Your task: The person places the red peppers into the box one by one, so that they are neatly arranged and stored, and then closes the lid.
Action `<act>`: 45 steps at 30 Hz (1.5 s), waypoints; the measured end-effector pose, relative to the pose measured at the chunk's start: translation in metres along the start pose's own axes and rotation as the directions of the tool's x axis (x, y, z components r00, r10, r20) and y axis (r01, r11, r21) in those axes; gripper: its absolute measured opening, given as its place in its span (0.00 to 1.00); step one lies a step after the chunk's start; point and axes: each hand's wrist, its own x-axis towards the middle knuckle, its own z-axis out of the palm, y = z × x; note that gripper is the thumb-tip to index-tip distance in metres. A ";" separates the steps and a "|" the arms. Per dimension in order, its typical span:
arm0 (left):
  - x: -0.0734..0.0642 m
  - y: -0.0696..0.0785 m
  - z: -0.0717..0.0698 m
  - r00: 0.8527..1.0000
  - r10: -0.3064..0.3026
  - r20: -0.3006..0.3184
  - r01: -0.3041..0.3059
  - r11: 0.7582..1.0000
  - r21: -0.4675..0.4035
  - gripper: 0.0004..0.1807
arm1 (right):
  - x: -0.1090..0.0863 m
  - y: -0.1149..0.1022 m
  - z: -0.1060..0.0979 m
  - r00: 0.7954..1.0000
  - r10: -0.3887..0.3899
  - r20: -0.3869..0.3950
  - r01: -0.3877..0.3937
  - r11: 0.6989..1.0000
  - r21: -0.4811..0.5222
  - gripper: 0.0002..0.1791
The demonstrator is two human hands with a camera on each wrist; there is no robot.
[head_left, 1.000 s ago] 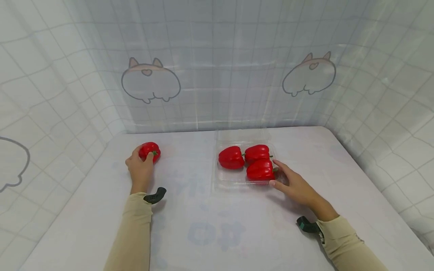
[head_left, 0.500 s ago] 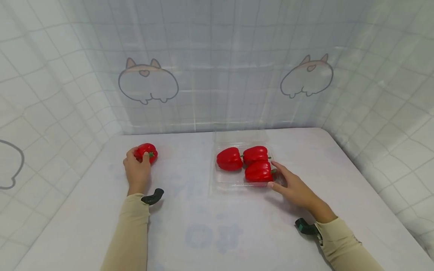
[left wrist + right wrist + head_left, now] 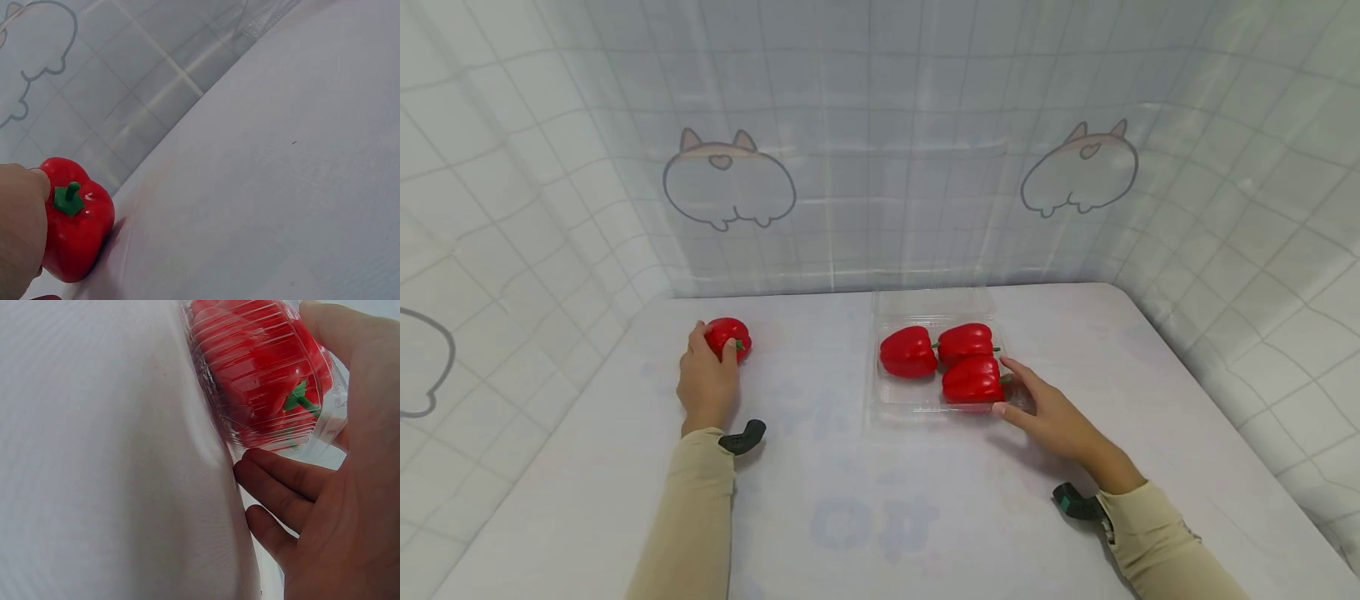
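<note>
The left hand (image 3: 707,387) grips a single pepper (image 3: 78,234), red, with fingers and thumb clamped round it; the green stem (image 3: 67,201) projects beside the thumb. The right hand (image 3: 1063,421) adjoins the right end of a clear container (image 3: 897,393), thumb and fingers apart: the thumb is at the near rim, the other fingers beside the end wall. Inside, the near pepper (image 3: 972,381) and far pepper (image 3: 964,343) lie closest to these fingers; the outer pepper (image 3: 908,352) lies beyond. The container rests on the counter (image 3: 808,367), well apart from the left fingers.
</note>
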 end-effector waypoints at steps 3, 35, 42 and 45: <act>-0.002 0.001 -0.001 1.000 0.012 -0.005 -0.012 1.000 0.012 0.37 | 0.000 0.000 0.000 1.000 0.001 0.002 -0.001 1.000 0.003 0.46; -0.002 -0.005 -0.006 0.991 -0.116 -0.065 0.111 0.991 -0.081 0.36 | -0.003 0.000 0.000 1.000 -0.012 -0.005 0.012 1.000 -0.007 0.45; -0.004 -0.005 -0.009 0.984 -0.160 -0.083 0.145 0.977 -0.157 0.35 | -0.004 0.000 0.001 1.000 0.005 -0.001 -0.005 1.000 -0.003 0.46; -0.004 -0.001 -0.011 0.975 -0.186 -0.118 0.151 0.954 -0.259 0.34 | -0.004 0.000 0.001 1.000 0.003 0.001 -0.003 1.000 -0.003 0.45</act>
